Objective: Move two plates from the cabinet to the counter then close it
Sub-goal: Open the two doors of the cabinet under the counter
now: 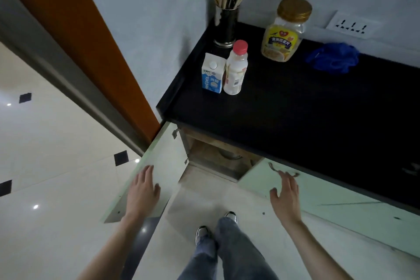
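The lower cabinet (213, 154) under the black counter (295, 107) stands with its left door (166, 166) swung wide open. My left hand (142, 191) lies flat on that pale green door, fingers spread, holding nothing. My right hand (285, 193) hovers open in front of the closed right door (318, 193), fingertips just below its metal handle (276, 169). Inside the dim cabinet a rounded pale shape (229, 154) shows at the back; I cannot tell whether it is a plate. No plate is on the counter.
On the counter's left end stand a milk carton (212, 74), a pink-capped bottle (235, 68), a gold-lidded jar (284, 29) and a utensil holder (226, 25). A blue cloth (333, 60) lies further right. My feet (216, 227) stand on the tiled floor before the cabinet.
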